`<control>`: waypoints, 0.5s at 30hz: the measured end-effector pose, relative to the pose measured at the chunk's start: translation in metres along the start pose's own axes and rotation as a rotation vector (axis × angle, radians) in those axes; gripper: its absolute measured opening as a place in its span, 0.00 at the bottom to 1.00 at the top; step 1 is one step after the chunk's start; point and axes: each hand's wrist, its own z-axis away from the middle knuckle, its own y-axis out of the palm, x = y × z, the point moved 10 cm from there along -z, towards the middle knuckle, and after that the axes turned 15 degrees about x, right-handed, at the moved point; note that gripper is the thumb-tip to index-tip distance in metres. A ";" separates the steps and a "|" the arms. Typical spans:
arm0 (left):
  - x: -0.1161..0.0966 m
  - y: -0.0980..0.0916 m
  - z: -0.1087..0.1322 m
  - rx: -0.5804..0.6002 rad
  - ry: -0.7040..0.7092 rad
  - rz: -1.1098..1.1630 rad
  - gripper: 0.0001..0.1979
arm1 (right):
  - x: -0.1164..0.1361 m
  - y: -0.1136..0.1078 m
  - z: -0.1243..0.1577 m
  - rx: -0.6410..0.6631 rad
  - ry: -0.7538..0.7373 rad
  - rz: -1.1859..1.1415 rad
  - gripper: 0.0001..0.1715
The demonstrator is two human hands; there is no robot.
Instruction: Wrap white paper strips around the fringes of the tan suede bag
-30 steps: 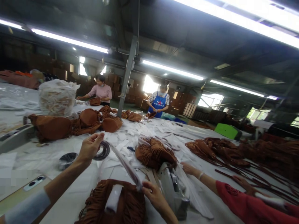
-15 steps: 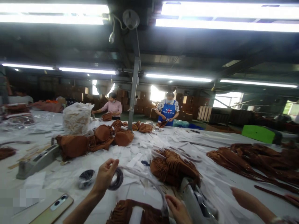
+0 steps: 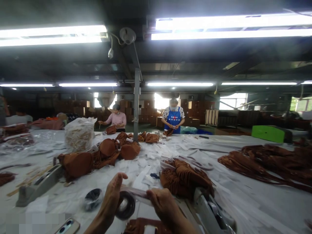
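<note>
In front of me, a thin translucent strip [image 3: 136,191] stretches between my two hands. My left hand [image 3: 112,193] has one end, its fingers bent together and pointing up. My right hand [image 3: 162,204] is closed round the other end, thumb on top. A dark ring-shaped roll [image 3: 126,205] is right beside my left hand; I cannot tell whether they touch. Another dark roll [image 3: 93,199] lies to its left. Below my hands, at the bottom edge, is a brown fringed bag [image 3: 159,226] with a white band, partly cut off.
A grey tape dispenser [image 3: 212,208] stands at right, against a brown fringed bag [image 3: 187,177]. Another dispenser [image 3: 36,187] is at left, near a phone [image 3: 69,226]. Brown bags [image 3: 130,151], brown straps [image 3: 268,162] and paper scraps cover the table. Two co-workers stand across it.
My right hand has moved up and left towards my left hand, shortening the strip between them. Another person's hand at right has withdrawn almost wholly from view. The camera has tilted up slightly.
</note>
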 end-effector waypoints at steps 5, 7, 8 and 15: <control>0.010 -0.017 0.005 -0.024 -0.061 0.117 0.37 | -0.010 -0.011 0.011 -0.012 0.048 0.002 0.34; 0.015 -0.016 0.007 -0.094 -0.080 0.230 0.38 | -0.009 -0.006 0.014 -0.032 0.053 -0.078 0.35; 0.018 -0.014 0.009 -0.156 -0.097 0.311 0.38 | -0.006 0.000 0.015 -0.047 0.042 -0.136 0.36; 0.065 0.042 0.029 -0.444 -0.182 0.836 0.27 | 0.006 0.044 0.019 -0.204 0.021 -0.506 0.38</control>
